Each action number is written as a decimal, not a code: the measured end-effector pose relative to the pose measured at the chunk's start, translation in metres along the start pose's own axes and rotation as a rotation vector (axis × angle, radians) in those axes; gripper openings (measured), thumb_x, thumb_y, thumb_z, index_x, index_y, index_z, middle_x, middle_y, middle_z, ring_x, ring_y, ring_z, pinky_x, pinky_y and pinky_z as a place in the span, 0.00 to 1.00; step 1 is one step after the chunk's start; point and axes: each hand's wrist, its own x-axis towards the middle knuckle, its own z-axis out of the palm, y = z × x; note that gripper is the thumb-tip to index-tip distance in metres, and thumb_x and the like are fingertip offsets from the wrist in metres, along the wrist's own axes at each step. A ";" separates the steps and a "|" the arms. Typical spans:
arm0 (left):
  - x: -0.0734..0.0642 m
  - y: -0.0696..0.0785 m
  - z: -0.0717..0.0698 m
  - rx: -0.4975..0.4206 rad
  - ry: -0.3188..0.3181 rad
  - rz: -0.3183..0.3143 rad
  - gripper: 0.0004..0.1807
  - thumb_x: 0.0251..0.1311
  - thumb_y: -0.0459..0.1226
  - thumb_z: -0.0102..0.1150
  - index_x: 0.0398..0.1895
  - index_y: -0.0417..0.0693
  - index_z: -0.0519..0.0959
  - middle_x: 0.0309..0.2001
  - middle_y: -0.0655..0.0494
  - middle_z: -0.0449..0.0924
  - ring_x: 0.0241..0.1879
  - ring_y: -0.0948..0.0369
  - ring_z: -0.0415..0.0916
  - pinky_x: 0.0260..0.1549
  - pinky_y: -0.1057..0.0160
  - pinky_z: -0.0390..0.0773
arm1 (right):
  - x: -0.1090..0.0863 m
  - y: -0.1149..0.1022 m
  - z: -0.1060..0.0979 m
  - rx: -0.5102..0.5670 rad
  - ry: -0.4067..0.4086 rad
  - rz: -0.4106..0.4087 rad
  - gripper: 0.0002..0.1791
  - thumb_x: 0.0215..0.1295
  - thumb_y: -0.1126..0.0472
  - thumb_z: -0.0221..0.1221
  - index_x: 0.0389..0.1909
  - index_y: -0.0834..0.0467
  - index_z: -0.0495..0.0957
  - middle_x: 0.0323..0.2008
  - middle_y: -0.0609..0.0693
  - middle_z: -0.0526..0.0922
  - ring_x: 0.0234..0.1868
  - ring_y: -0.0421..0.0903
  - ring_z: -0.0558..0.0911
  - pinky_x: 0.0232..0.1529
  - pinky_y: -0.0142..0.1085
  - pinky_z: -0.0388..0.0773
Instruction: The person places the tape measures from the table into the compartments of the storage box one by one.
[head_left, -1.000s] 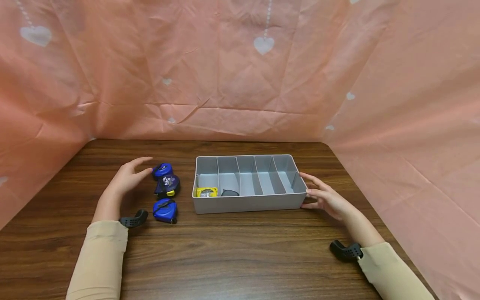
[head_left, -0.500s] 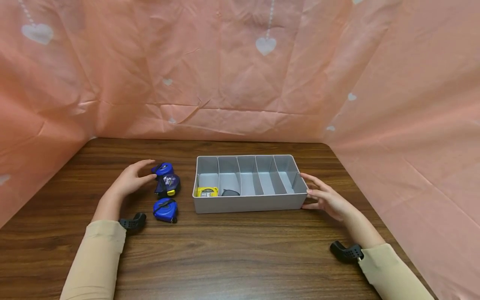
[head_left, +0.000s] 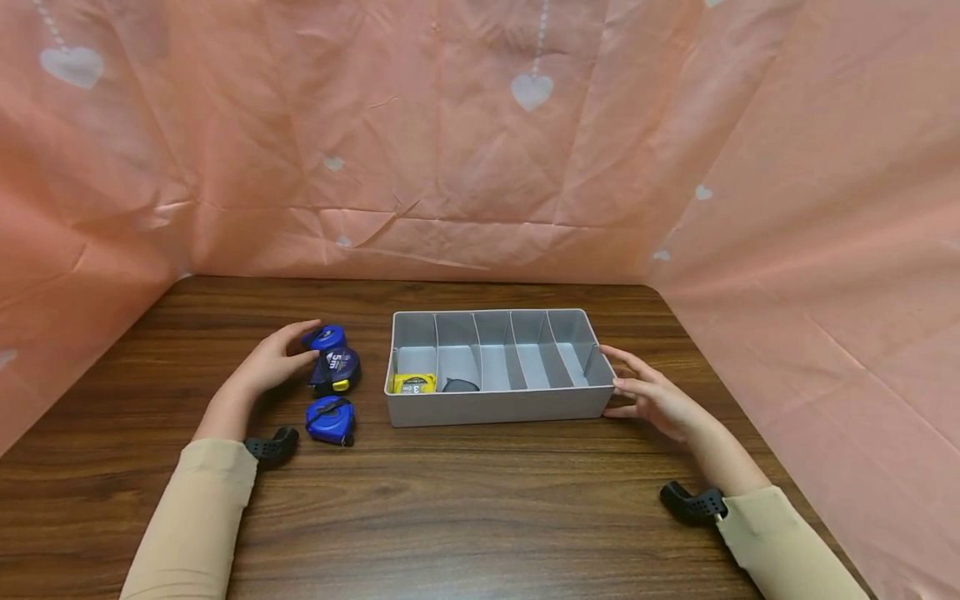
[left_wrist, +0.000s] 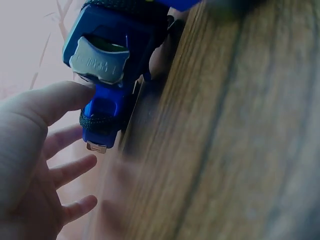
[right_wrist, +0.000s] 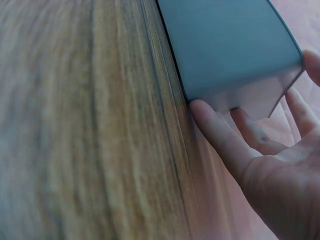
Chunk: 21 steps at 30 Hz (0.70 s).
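My left hand (head_left: 266, 367) is beside the farthest blue tape measure (head_left: 327, 337), its thumb and fingers spread around the near side. In the left wrist view the thumb tip is right against that blue tape measure (left_wrist: 102, 110) or just short of it; I cannot tell which. Directly in front stands a dark blue 5m tape measure (head_left: 337, 371), and nearer still lies another blue tape measure (head_left: 330, 420). My right hand (head_left: 660, 404) touches the right end of a grey divided box (head_left: 498, 407) with spread, fairly straight fingers. In the right wrist view, fingertips rest on its end wall (right_wrist: 250, 95).
A yellow tape measure (head_left: 415, 383) sits in the box's leftmost compartment, and a dark grey item (head_left: 460, 385) in the one beside it. The wooden table (head_left: 480, 508) is bounded by pink cloth (head_left: 450, 167) at the back and sides.
My left hand has moved right, closer to the farthest blue tape measure. The right hand has stayed at the box's end, and the tape measures have not moved.
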 end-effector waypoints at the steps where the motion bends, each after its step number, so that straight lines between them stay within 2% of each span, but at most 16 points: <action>1: 0.000 0.000 0.000 -0.005 -0.005 0.002 0.31 0.64 0.35 0.58 0.69 0.35 0.61 0.67 0.33 0.59 0.65 0.36 0.54 0.60 0.37 0.54 | 0.000 0.000 0.000 -0.001 -0.001 -0.001 0.33 0.73 0.63 0.46 0.76 0.55 0.46 0.65 0.72 0.47 0.55 0.50 0.73 0.49 0.56 0.73; 7: 0.002 -0.001 0.002 -0.005 -0.023 0.005 0.30 0.64 0.32 0.57 0.69 0.37 0.62 0.66 0.31 0.59 0.65 0.35 0.53 0.60 0.37 0.53 | 0.000 0.000 0.000 0.006 0.001 -0.003 0.33 0.73 0.64 0.45 0.75 0.55 0.46 0.65 0.72 0.47 0.55 0.51 0.73 0.49 0.55 0.73; 15: 0.002 0.000 0.002 0.019 -0.048 -0.034 0.30 0.67 0.34 0.54 0.71 0.41 0.60 0.67 0.32 0.58 0.66 0.35 0.52 0.60 0.37 0.52 | 0.001 0.000 0.001 0.009 0.003 0.003 0.32 0.74 0.64 0.45 0.75 0.53 0.48 0.65 0.71 0.48 0.54 0.48 0.74 0.49 0.54 0.73; 21: 0.002 -0.001 0.003 0.021 -0.055 -0.048 0.31 0.66 0.33 0.54 0.72 0.42 0.60 0.68 0.32 0.57 0.66 0.35 0.52 0.60 0.36 0.52 | 0.000 0.000 0.002 0.018 0.000 0.003 0.32 0.74 0.64 0.45 0.75 0.53 0.47 0.65 0.71 0.48 0.55 0.50 0.73 0.49 0.54 0.73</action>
